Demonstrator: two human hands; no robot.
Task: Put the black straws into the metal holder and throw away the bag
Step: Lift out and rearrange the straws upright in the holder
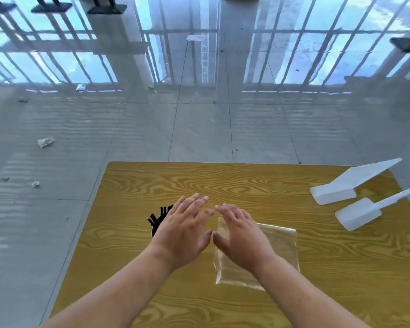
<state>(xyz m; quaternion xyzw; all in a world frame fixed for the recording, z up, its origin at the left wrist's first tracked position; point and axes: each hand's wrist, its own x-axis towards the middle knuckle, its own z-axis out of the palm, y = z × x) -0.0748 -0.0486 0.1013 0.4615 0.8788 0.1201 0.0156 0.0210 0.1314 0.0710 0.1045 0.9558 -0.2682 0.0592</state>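
Note:
A clear plastic bag (279, 247) lies flat on the wooden table (223, 181), and it looks empty. My right hand (243, 237) hovers over the bag's left part, palm down, fingers spread, holding nothing. My left hand (184, 230) is just to its left, also palm down and open. Behind my left hand the tips of several black straws (160, 215) stick up from a dark round holder (154, 229), which my hand mostly hides.
Two white plastic scoop-like objects (341, 188) (362, 214) lie at the table's right edge. Grey tiled floor surrounds the table, with a few crumpled scraps (45, 142) on it at the left. Window reflections and dark stands cross the far floor.

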